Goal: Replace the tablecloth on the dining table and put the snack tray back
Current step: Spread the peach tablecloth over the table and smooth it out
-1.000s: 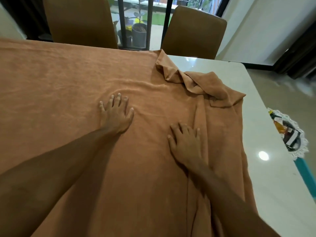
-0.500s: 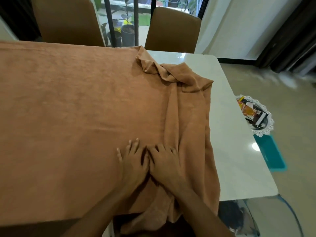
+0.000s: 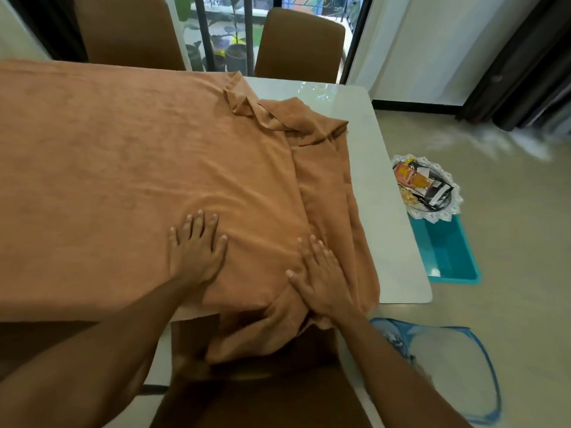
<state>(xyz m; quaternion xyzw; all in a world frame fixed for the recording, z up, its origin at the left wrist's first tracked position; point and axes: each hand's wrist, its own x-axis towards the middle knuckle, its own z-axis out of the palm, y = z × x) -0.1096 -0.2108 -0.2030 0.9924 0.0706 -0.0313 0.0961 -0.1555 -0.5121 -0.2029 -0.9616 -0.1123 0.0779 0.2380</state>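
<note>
Brown tablecloth (image 3: 123, 165) covering most of the white desk (image 3: 374, 193), its right part doubled back in a bunched strip that leaves the desk's right margin bare. The left grip (image 3: 197, 251) and right grip (image 3: 321, 273) press flat on the cloth near its front edge, fingers straight and spread. The snack tray (image 3: 428, 188) rests off the desk, atop a teal bin (image 3: 448, 254) on the floor.

White table (image 3: 370, 193) carries a brown tablecloth (image 3: 139, 165); folds bunch toward its right end.
</note>
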